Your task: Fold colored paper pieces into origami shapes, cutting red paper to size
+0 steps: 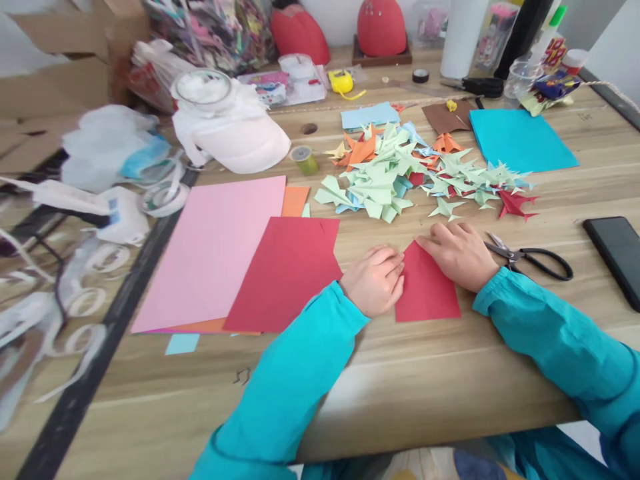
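A small sheet of red paper point(427, 297) lies on the table before me, its upper end coming to a point. My left hand point(376, 280) presses the paper's left edge, fingers bent and held together. At the upper right edge, my right hand point(457, 253) pinches the paper close to the point; its thumb is partly hidden. Black-handled scissors point(533, 259) lie just right of my right hand. To the left of my left hand is a larger red sheet point(285, 280) with a notch in its right side, overlapping a pink sheet point(215, 247).
Folded paper pieces point(385, 173), mostly pale green, are heaped beyond my hands. Blue paper point(523, 140) lies behind, a black phone point(615, 257) at the right. A yellow tape measure point(341, 81) sits at the back; white tape rolls point(165, 193) clutter the left.
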